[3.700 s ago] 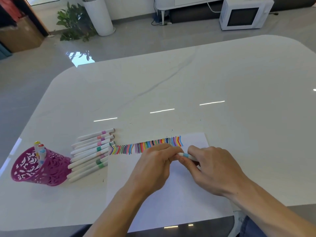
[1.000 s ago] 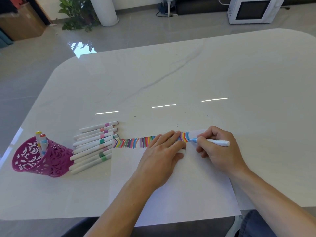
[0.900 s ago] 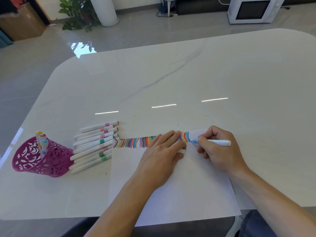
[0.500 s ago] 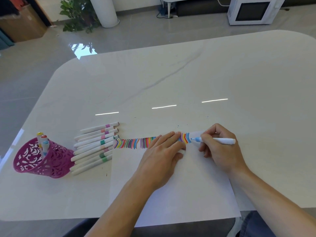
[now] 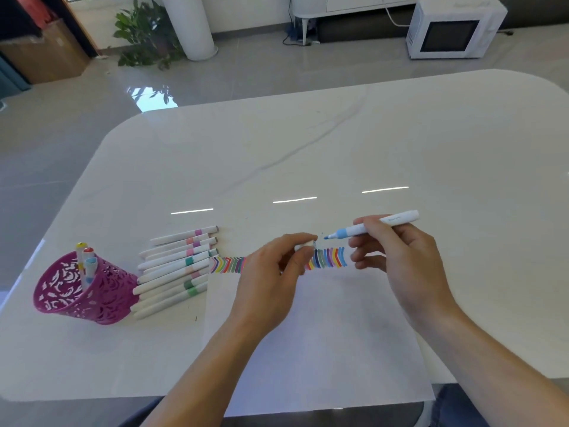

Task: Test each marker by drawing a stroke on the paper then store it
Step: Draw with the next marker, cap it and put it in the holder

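Right hand (image 5: 403,260) gripping uncapped blue marker (image 5: 369,228), fingers curling round barrel, tip pointing left near far edge of paper (image 5: 323,334). Left hand (image 5: 271,272) pinching white cap (image 5: 305,245) just beside tip, fingertips hiding most of cap. Left hand covering middle of stroke row (image 5: 329,257). Loose markers (image 5: 175,266) lying beside pink cup (image 5: 83,291).

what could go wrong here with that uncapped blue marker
1. The blue marker in the right hand has its bare tip just short of the cap pinched by the left hand. A misaligned push could ink the fingers or the table.
2. The left hand hangs over the coloured strokes and might smear any wet ink.
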The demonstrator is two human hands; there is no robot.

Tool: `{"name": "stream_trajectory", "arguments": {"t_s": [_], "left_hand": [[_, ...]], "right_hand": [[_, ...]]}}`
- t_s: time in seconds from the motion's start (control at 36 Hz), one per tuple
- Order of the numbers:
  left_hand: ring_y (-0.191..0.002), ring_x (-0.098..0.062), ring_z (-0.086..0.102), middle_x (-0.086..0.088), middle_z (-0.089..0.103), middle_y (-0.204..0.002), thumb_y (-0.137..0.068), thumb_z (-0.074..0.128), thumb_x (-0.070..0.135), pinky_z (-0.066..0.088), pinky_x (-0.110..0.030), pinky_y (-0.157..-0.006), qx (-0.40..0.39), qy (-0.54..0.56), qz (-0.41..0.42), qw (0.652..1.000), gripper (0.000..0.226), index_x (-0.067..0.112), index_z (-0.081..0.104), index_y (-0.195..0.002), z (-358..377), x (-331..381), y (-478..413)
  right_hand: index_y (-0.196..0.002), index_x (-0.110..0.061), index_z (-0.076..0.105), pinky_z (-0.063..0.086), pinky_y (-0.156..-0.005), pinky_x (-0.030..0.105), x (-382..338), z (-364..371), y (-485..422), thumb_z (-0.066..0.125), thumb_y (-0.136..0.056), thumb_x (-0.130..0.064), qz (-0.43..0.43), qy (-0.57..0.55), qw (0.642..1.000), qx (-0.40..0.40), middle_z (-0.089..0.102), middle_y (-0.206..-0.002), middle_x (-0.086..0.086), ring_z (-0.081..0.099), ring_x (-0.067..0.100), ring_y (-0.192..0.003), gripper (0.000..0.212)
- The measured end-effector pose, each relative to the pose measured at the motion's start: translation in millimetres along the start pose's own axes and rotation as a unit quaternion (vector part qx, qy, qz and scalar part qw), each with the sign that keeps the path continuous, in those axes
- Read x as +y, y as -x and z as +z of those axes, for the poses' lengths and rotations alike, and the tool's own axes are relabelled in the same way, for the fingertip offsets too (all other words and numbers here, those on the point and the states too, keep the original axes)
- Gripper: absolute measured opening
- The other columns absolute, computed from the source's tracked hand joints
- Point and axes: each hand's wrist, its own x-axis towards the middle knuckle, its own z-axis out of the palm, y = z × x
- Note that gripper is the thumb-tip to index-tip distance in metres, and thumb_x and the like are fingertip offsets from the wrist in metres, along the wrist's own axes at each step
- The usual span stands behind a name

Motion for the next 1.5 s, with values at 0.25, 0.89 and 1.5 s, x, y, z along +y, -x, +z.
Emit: {"name": "stream_trajectory", "arguments": {"t_s": [0.25,0.89,1.5], "left_hand": [[-0.069,-0.005,0.066,0.007,0.074,-0.082,-0.101,0.056,0.017,0.052,-0.015,-0.069,-0.019,0.106,-0.051,0.993,0.019,0.023,0.072,-0.107,-12.1,4.2,5.4],[-0.067,-0.014,0.062,0.000,0.068,-0.073,-0.101,0.054,0.015,0.052,-0.028,-0.069,-0.017,0.051,-0.042,0.998,0.022,0.023,0.074,-0.098,-30.1,-5.8,11.0],[-0.069,-0.006,0.064,0.003,0.069,-0.079,-0.100,0.057,0.018,0.057,-0.035,-0.073,-0.015,0.042,-0.050,0.998,0.018,0.026,0.073,-0.102,-50.1,-8.1,14.7]], "right_hand": [[-0.087,-0.010,0.068,0.059,-0.064,0.039,-2.6,17.0,14.1,0.057,-0.103,-0.013,-0.055,0.014,0.998,-0.033,0.074,-0.075,0.012,0.071,0.028,-0.068,0.020],[-0.095,-0.004,0.068,0.063,-0.071,0.041,17.6,39.0,18.0,0.059,-0.103,-0.017,-0.045,0.021,0.996,-0.075,0.075,-0.080,0.017,0.074,0.031,-0.073,0.017],[-0.112,-0.005,0.069,0.063,-0.073,0.033,26.7,49.4,22.0,0.054,-0.101,-0.022,0.019,-0.027,0.991,-0.131,0.076,-0.088,0.016,0.074,0.027,-0.080,0.024]]}}
